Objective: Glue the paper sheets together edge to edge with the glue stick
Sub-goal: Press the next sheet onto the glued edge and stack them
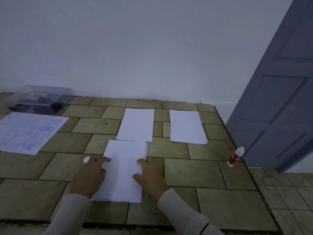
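Observation:
A white sheet [123, 168] lies on the tiled counter in front of me, over more sheets whose edges show at its right side. My left hand [89, 177] rests on its left edge with fingers extended. My right hand [149, 175] presses its right edge, fingers flat. Its far end meets a second white sheet [136, 124] lying beyond it. A third white sheet [187, 127] lies apart to the right. The red-and-white glue stick [235, 156] stands at the counter's right edge. A small white round cap [86, 159] sits just beyond my left hand.
A printed blue-ink sheet [28, 131] lies at the left. Behind it, a clear plastic box [40, 98] with dark items stands against the white wall. The counter [211, 175] drops off at its right edge, with a grey-blue door [279, 99] beyond.

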